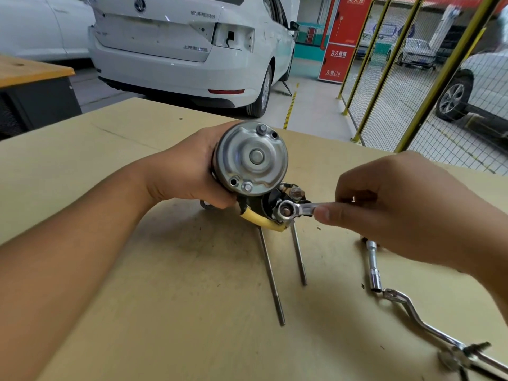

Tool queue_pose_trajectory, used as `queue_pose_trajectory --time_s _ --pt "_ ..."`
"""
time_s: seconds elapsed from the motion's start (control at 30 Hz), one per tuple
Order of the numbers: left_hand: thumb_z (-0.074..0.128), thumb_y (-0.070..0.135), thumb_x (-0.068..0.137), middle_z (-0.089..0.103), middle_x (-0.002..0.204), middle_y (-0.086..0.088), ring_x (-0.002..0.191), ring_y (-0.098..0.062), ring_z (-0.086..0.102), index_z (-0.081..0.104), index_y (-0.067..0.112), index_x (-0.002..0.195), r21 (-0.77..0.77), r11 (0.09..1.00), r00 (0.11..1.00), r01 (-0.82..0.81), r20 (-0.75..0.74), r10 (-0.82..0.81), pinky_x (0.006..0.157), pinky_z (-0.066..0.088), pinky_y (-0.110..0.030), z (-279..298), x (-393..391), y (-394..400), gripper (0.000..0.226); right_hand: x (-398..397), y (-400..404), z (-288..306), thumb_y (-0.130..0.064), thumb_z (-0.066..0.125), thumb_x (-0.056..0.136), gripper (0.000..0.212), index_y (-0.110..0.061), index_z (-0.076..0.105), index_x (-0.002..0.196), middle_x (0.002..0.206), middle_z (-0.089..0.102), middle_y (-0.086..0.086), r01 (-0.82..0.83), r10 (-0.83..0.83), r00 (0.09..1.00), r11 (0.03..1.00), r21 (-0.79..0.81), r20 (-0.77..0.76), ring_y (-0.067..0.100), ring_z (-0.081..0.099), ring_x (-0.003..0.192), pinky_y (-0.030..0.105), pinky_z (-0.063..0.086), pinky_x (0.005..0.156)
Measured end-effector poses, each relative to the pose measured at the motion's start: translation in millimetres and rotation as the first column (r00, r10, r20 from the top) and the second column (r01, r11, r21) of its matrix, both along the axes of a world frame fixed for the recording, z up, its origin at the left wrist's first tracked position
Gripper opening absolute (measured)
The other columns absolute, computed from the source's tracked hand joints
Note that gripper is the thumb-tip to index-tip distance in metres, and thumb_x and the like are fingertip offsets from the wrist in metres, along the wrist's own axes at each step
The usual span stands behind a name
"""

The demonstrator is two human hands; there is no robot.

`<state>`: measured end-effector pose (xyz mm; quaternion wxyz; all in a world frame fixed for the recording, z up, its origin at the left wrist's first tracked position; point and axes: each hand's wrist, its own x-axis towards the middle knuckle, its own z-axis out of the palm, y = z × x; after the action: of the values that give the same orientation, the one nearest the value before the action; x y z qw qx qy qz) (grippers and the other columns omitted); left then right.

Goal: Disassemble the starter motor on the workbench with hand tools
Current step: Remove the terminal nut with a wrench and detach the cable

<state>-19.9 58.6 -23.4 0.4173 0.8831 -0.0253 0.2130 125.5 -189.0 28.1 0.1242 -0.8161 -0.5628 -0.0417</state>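
Head view: The left hand [189, 171] grips the starter motor [251, 158] body, held above the middle of the workbench [110, 160], end cap toward the camera. The right hand [384, 204] pinches a ring spanner [295, 210] seated on the solenoid terminal nut [286, 210]. Two through-bolts [283, 270] lie on the bench below.

Step in hand: loosening the terminal nut. The next move likely requires a steady counter-hold while the spanner swings.
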Motion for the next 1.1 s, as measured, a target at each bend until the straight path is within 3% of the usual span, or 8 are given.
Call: queue_pose_trajectory --time_s 0.13,0.37,0.5,0.63,0.77,0.9,1.0,1.1 --pt "0.075 -0.005 0.053 0.068 0.098 0.033 0.091 0.009 0.066 0.057 0.041 0.113 0.009 1.000 1.000 -0.011 -0.005 0.011 0.076 0.050 -0.008 -0.5 -0.2 -0.4 0.077 1.1 -1.6 5.0 -0.078 0.057 0.068 0.047 -0.032 0.067 0.071 0.048 0.053 -0.008 -0.021 0.009 0.965 0.999 -0.045 -0.262 0.005 0.045 0.043 0.029 0.034 0.049" --pt "0.074 -0.006 0.052 0.068 0.097 0.035 0.091 0.012 0.065 0.057 0.039 0.112 0.015 1.000 1.000 -0.018 0.003 0.018 0.076 0.049 -0.006 -0.7 -0.3 -1.1 0.076 -1.5 2.3 -6.8 -0.069 0.064 0.073 0.040 -0.030 0.067 0.072 0.052 0.066 -0.003 -0.029 -0.039 0.910 0.987 -0.157 -0.413 0.010 0.058 0.038 0.019 0.041 0.040" --pt "0.074 -0.006 0.053 0.068 0.098 0.033 0.092 0.011 0.066 0.057 0.037 0.112 0.008 1.000 1.000 -0.017 0.006 0.017 0.076 0.049 -0.006 -1.3 -0.2 -0.9 0.075 0.5 5.6 -17.6 -0.059 0.070 0.079 0.041 -0.020 0.067 0.067 0.057 0.069 0.006 0.012 -0.129 0.786 0.981 -0.194 -0.604 0.021 0.064 0.043 0.020 0.044 0.039" --pt "0.074 -0.005 0.053 0.068 0.098 0.033 0.092 0.010 0.065 0.057 0.037 0.113 0.016 1.000 1.000 -0.013 0.008 0.013 0.076 0.050 -0.007 -1.1 -0.2 -0.3 0.075 0.2 7.6 -25.5 -0.065 0.071 0.070 0.049 -0.016 0.070 0.067 0.058 0.068 0.007 0.004 -0.124 0.730 0.984 -0.177 -0.672 0.018 0.055 0.042 0.022 0.041 0.043" --pt "0.073 -0.006 0.052 0.067 0.095 0.034 0.088 0.012 0.065 0.056 0.037 0.112 0.012 1.000 1.000 -0.009 0.011 0.009 0.071 0.049 -0.006 -1.5 0.2 -0.2 0.076 3.1 8.6 -24.2 -0.072 0.070 0.063 0.048 -0.024 0.074 0.069 0.054 0.066 0.000 0.030 -0.071 0.831 0.996 -0.082 -0.552 0.010 0.047 0.042 0.022 0.037 0.041" --pt "0.074 -0.006 0.052 0.068 0.097 0.033 0.089 0.010 0.066 0.057 0.039 0.113 0.006 1.000 1.000 -0.006 0.014 0.006 0.071 0.050 -0.007 -2.4 1.6 1.0 0.078 8.8 6.2 -24.9 -0.069 0.060 0.077 0.039 -0.032 0.072 0.074 0.057 0.061 -0.008 -0.008 0.020 0.983 0.998 0.067 -0.180 0.008 0.055 0.055 0.034 0.049 0.057" --pt "0.075 -0.005 0.052 0.068 0.098 0.032 0.091 0.009 0.066 0.058 0.040 0.114 0.003 1.000 1.000 -0.005 0.016 0.005 0.073 0.051 -0.008 -2.8 1.4 2.1 0.079 7.4 3.7 -20.3 -0.068 0.045 0.088 0.042 -0.035 0.071 0.090 0.073 0.063 -0.014 -0.130 0.115 0.978 0.988 0.081 0.174 0.019 0.061 0.074 0.044 0.045 0.078" --pt "0.075 -0.004 0.052 0.068 0.097 0.032 0.089 0.010 0.066 0.062 0.055 0.110 0.013 1.000 0.999 -0.004 0.031 0.004 0.071 0.051 -0.008 -2.3 0.6 1.3 0.084 8.7 0.4 -12.2 -0.066 0.041 0.094 0.044 -0.035 0.072 0.091 0.070 0.061 -0.012 -0.191 0.167 0.949 0.979 0.066 0.266 0.020 0.060 0.067 0.041 0.047 0.071"
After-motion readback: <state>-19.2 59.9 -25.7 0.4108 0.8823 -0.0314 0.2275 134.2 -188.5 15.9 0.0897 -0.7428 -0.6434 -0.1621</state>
